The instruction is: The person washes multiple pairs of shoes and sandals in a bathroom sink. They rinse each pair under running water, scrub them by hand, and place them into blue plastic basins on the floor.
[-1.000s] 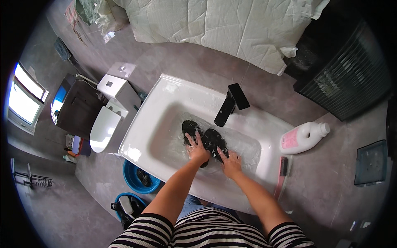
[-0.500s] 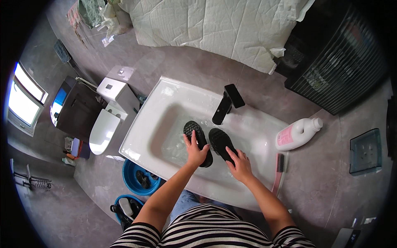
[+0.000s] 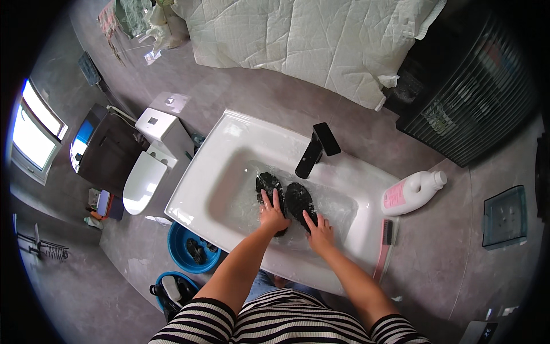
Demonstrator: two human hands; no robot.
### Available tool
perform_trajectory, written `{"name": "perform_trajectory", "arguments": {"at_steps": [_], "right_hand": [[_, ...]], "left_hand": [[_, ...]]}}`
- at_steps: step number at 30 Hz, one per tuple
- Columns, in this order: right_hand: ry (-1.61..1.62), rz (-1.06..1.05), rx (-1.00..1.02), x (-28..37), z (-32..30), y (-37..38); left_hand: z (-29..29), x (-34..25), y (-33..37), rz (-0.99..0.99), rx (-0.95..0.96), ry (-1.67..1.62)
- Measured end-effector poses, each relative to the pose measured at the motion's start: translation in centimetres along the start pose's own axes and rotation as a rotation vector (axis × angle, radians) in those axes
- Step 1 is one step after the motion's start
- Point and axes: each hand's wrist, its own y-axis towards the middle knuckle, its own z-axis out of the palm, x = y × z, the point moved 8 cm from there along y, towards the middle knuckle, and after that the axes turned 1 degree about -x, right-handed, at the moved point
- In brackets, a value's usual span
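Two black shoes lie side by side in the shallow water of a white bathtub, with ripples around them. My left hand is on the left black shoe, fingers stretched along its top and thumb at its side. The near end of the right black shoe is in the grip of my right hand. Water and foam partly cover both shoes, so their finer shape is hard to make out. A black faucet stands on the tub's far rim, just beyond the right shoe.
On the tub's right rim are a white bottle with a pink label and a pink-handled brush. Blue basins holding black footwear stand on the floor at left. A toilet is farther left; a black slatted rack is at right.
Both shoes have gone down into the water under my hands, stirring up ripples and splashes. My right hand has shifted slightly left and nearer.
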Motion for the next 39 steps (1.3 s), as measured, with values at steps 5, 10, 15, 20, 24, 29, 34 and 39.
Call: {"name": "perform_trajectory", "arguments": {"at_steps": [5,10,15,20,24,29,34,39], "right_hand": [[0.078,0.064,0.187,-0.4,0.6,1.0],[0.665,-0.021,0.423,-0.6,-0.7,3.6],[0.886,0.083,0.527,-1.6,-6.6,4.5],[1.329,0.056,0.583,1.9,-14.5,3.6],[1.466,0.147,0.482,3.1,-15.3,2.8],[1.385,0.266,0.388,3.1,-12.2,1.8],[0.716,0.090,0.215,5.4,-12.2,3.0],[1.181,-0.056,0.235,19.0,-11.3,1.3]], "left_hand": [[0.0,0.2,0.7,0.003,0.101,-0.064],[0.6,3.7,2.6,-0.029,0.180,-0.660],[-5.2,1.3,-1.4,-0.282,0.585,-1.683],[-12.9,0.8,-6.6,-0.229,0.526,-2.078],[-14.2,2.7,-8.2,-0.074,0.365,-1.992],[-9.7,6.0,-8.4,-0.213,0.376,-1.996],[-11.8,9.4,-9.5,-0.063,0.305,-1.874],[-14.2,20.3,-14.6,-0.019,-0.014,-1.787]]}}
